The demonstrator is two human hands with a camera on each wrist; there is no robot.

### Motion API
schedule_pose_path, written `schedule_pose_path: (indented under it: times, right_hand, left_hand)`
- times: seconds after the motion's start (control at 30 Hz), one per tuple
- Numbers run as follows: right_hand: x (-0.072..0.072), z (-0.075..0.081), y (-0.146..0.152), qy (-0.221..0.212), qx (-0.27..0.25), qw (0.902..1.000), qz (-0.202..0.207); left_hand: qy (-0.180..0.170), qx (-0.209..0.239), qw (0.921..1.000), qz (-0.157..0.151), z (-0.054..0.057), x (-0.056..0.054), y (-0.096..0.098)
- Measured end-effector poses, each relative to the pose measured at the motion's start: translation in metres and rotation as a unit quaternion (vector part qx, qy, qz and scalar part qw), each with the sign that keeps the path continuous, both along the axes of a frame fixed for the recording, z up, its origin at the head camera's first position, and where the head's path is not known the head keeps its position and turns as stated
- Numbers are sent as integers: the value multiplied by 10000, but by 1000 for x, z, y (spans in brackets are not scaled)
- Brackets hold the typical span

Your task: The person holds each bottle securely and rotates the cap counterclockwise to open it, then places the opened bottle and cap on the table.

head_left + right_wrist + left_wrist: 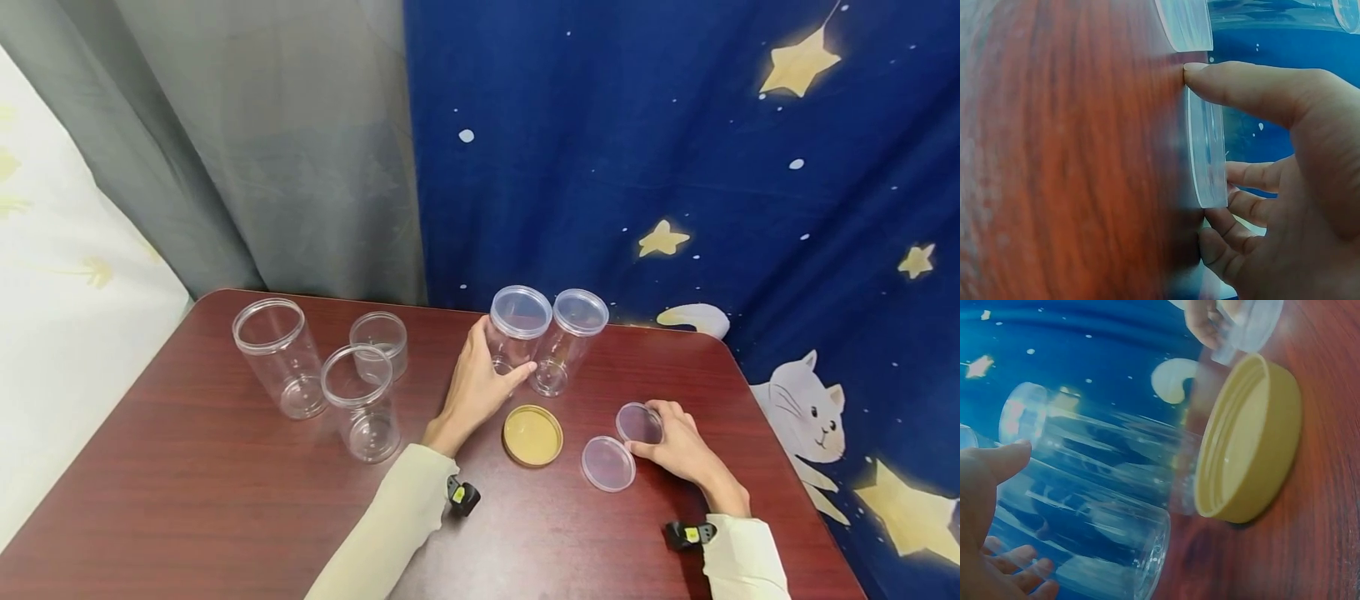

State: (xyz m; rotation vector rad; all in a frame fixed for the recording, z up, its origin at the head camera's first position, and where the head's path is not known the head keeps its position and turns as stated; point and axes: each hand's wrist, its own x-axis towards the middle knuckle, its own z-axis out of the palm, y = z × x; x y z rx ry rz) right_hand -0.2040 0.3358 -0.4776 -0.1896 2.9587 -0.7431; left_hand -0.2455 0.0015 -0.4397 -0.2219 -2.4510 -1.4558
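Observation:
My left hand (480, 375) grips a clear jar (1091, 531) with a translucent lid (521, 312) on top, thumb on the near side and fingers round the far side. Just right of it, a second lidded jar (558, 354) stands upright. With thumb and fingers at opposite edges, my right hand (682, 442) holds a loose translucent lid (637, 423) low at the tabletop. Another translucent lid (608, 464) lies flat beside it, near the thumb. Between the hands sits a yellow lid (532, 436), its hollow side up.
On the left of the reddish wooden table (225, 500) stand a tall lidless jar (288, 367), another tall lidless jar (367, 425) and a short jar (390, 350). A blue curtain (540, 167) with stars and a grey curtain (300, 167) hang behind the table.

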Motion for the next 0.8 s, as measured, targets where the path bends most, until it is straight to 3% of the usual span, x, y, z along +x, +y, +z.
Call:
schedule_pose_path:
  times: [0.33,0.8]
  right_hand:
    - [0,0,0,-58,33,10000,31]
    - [1,-1,0,70,10,10000,54]
  left_hand:
    - [362,0,9993,-85,19,22,-8]
    - [176,-4,9997,-169,18,46,-22]
